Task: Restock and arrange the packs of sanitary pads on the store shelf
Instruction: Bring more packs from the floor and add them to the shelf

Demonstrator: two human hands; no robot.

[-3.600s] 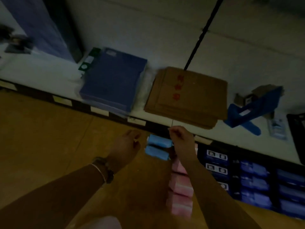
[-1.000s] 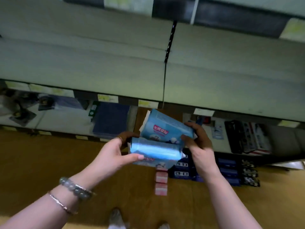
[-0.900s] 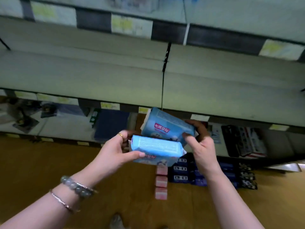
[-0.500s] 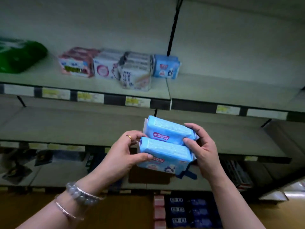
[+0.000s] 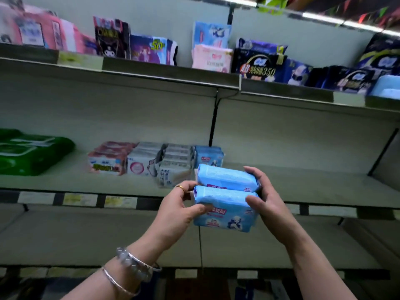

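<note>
Two light blue packs of sanitary pads are stacked between my hands in front of the middle shelf (image 5: 313, 191): an upper pack (image 5: 227, 177) and a lower pack (image 5: 225, 211). My left hand (image 5: 175, 211) grips their left ends, thumb across the lower pack's front. My right hand (image 5: 266, 200) grips their right ends, fingers curled round both. Just behind, a matching blue pack (image 5: 208, 155) stands on that shelf at the right end of a row of pink and white packs (image 5: 138, 162).
A green pack (image 5: 28, 151) lies at the shelf's left. The shelf above carries pink, purple and dark blue packs (image 5: 257, 61). To the right of the blue pack the middle shelf is bare. Lower shelves (image 5: 86, 234) run below my arms.
I lifted the two blue packs from near the floor up to the middle shelf's height. My view rose from the floor and lower shelves to the stocked shelves.
</note>
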